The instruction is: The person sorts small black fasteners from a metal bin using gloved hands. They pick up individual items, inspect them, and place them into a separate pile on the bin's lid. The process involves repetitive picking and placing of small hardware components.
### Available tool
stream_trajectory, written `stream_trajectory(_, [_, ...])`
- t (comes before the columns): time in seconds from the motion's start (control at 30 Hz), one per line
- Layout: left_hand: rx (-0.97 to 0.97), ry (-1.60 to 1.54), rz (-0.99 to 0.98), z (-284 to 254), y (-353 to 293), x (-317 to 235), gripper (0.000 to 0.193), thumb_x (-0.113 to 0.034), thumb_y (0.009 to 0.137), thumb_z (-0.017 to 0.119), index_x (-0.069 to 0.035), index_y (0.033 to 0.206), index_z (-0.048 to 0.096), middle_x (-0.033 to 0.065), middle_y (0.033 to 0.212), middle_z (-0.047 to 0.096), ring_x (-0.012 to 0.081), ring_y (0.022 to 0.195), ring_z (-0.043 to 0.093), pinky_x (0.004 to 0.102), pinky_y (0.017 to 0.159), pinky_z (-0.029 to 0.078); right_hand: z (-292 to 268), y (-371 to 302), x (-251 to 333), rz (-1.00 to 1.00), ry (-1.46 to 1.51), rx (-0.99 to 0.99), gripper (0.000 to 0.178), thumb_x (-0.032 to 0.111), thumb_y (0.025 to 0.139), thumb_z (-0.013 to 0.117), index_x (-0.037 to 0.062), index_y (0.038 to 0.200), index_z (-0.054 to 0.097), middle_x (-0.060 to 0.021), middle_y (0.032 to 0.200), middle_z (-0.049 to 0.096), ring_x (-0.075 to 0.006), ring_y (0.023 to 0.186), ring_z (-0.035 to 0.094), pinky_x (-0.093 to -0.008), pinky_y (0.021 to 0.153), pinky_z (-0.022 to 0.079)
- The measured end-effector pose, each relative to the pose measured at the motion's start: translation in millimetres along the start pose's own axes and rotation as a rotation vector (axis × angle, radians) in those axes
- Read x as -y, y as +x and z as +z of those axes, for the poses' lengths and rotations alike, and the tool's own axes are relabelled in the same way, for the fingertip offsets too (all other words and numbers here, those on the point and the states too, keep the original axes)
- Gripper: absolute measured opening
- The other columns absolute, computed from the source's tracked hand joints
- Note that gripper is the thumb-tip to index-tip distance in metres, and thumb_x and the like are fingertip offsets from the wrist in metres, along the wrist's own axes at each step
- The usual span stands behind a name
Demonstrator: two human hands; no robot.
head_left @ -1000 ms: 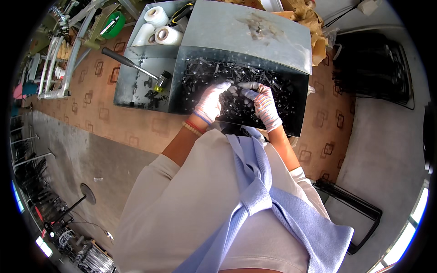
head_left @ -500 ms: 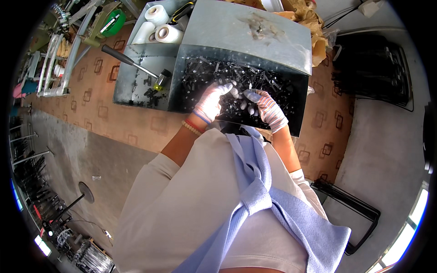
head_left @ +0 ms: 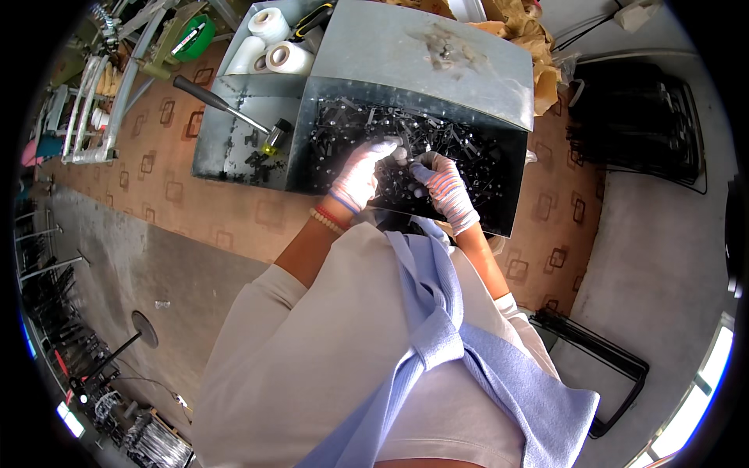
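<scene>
Both hands wear pale striped gloves and are raised over a grey metal bin (head_left: 301,140) heaped with small black parts (head_left: 394,125). My left hand (head_left: 367,170) is closed, thumb and fingers pressed together at the tips; whatever they hold is too small and overexposed to make out. Just to its right, my right hand (head_left: 442,184) curls its fingers inward in a pinch, a small gap from the left fingertips. Anything within that pinch is hidden. Beneath the hands lie more loose black pieces, some long and thin, some with shiny spots.
A mallet (head_left: 234,109) with a dark handle lies in the bin's left compartment. White thread spools (head_left: 289,58) stand behind it. A grey metal lid (head_left: 437,58) covers the bin's back. Brown paper (head_left: 534,39) is bunched beyond. Black frames (head_left: 640,117) are stacked at the right.
My right hand has shifted slightly left and its fingers have curled in more tightly. The left hand stays nearly in place.
</scene>
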State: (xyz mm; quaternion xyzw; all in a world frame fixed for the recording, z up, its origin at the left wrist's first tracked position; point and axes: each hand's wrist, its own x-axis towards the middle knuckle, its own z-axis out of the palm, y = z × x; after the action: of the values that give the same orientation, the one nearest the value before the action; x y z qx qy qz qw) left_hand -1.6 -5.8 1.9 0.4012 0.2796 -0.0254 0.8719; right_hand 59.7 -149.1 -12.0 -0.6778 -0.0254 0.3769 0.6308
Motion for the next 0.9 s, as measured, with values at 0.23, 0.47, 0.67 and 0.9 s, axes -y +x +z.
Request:
stream_trajectory(0.23, [0.092, 0.117, 0.030, -5.2, 3.4, 2.4, 0.030, -0.020, 0.084, 0.039, -0.007, 0.107, 0.053, 0.0029, 0.090, 0.061, -0.0002, 0.033, 0.031, 0.0134, 0.029, 0.022, 3.4, -4.1, 5.8, 0.040, 0.054, -0.054, 0.009, 0.007, 0.075, 0.056, -0.0005, 0.078, 0.054, -0.0055, 0.064, 0.056, -0.0125, 0.046, 0.053, -0.0226, 0.041, 0.042])
stream_trajectory(0.47, [0.077, 0.081, 0.009, -4.8, 4.9, 4.7, 0.032, -0.015, 0.084, 0.034, -0.006, 0.110, 0.051, 0.0031, 0.087, 0.060, 0.0005, 0.033, 0.031, 0.0138, 0.029, 0.023, 1.1, -2.4, 1.9, 0.029, 0.111, -0.033, 0.007, 0.005, 0.075, 0.056, -0.0008, 0.079, 0.054, -0.0056, 0.064, 0.056, -0.0127, 0.046, 0.053, -0.0226, 0.041, 0.043])
stream_trajectory(0.67, [-0.009, 0.051, -0.088, 9.2, -6.0, -8.0, 0.033, -0.011, 0.084, 0.033, -0.007, 0.112, 0.049, 0.0000, 0.084, 0.059, 0.0014, 0.033, 0.031, 0.0141, 0.030, 0.026, 5.6, -2.5, 6.4, -0.007, 0.047, -0.047, 0.007, 0.006, 0.076, 0.056, 0.0001, 0.079, 0.054, -0.0042, 0.062, 0.055, -0.0098, 0.044, 0.051, -0.0207, 0.039, 0.040])
stream_trajectory(0.9, [0.019, -0.095, -0.134, -3.0, -3.3, -6.1, 0.008, -0.012, 0.075, 0.057, -0.009, 0.082, 0.059, 0.0005, 0.080, 0.060, 0.0064, 0.069, 0.054, 0.0205, 0.060, 0.043, 6.8, 14.1, -10.7, -0.205, -0.097, -0.014, 0.010, 0.013, 0.079, 0.056, 0.0034, 0.080, 0.056, -0.0004, 0.057, 0.053, -0.0071, 0.043, 0.048, -0.0215, 0.038, 0.036])
